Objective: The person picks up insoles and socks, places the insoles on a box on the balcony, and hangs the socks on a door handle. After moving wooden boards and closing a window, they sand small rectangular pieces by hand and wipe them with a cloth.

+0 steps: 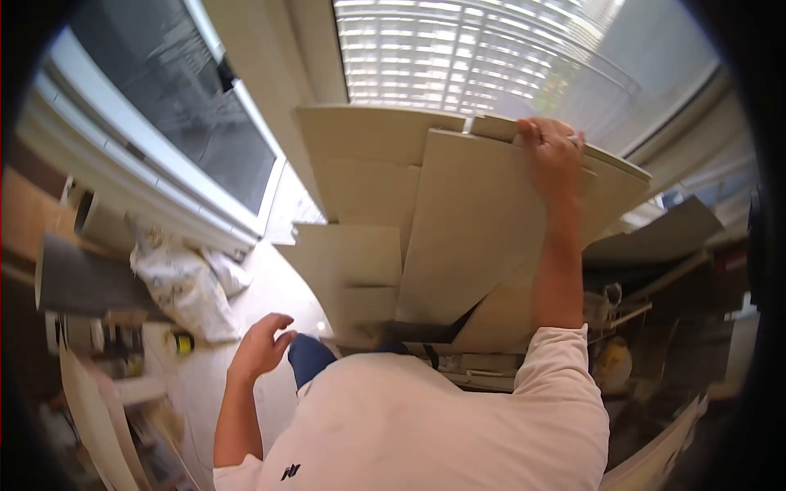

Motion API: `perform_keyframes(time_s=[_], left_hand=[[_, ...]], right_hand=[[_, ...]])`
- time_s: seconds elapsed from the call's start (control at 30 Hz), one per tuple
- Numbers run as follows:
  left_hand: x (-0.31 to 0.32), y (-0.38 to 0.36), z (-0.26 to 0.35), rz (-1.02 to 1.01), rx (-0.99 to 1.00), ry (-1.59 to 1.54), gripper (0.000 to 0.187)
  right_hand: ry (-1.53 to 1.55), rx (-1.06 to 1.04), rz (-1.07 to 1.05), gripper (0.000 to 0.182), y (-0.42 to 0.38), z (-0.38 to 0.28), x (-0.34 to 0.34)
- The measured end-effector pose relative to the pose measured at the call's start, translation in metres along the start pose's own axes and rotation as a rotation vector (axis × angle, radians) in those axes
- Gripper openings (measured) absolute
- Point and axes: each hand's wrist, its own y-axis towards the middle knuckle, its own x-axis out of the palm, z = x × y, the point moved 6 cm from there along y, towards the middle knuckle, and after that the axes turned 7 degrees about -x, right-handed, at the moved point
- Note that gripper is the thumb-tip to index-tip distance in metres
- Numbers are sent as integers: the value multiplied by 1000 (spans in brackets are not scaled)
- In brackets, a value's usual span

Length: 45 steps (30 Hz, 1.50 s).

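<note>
Several flat beige boards [467, 221] of different sizes lean in an overlapping stack against the window. My right hand [557, 143] reaches up to the stack, its fingers hooked over the top edge of a board near the upper right corner; the fingertips behind that edge are hidden. Low on the left, my left hand [264, 348] hangs beside my blue-clad leg [308, 360]. Its fingers are bent but apart, with nothing in them. A smaller beige board [352, 258] stands at the stack's left front, nearest to the left hand.
A glass door [188, 98] is at the left. Below it, a rolled grey sheet [90, 274] and a patterned white sack [184, 282] lie by the pale floor [278, 286]. A loose dark panel [663, 233] and jumbled items crowd the right. Railings show through the window [442, 57].
</note>
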Motion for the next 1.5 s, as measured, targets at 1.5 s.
perform_keyframes(time_s=[1.5], left_hand=[[-185, 192, 134, -198, 1451, -161, 21]], right_hand=[[84, 58, 307, 41, 9, -87, 34]])
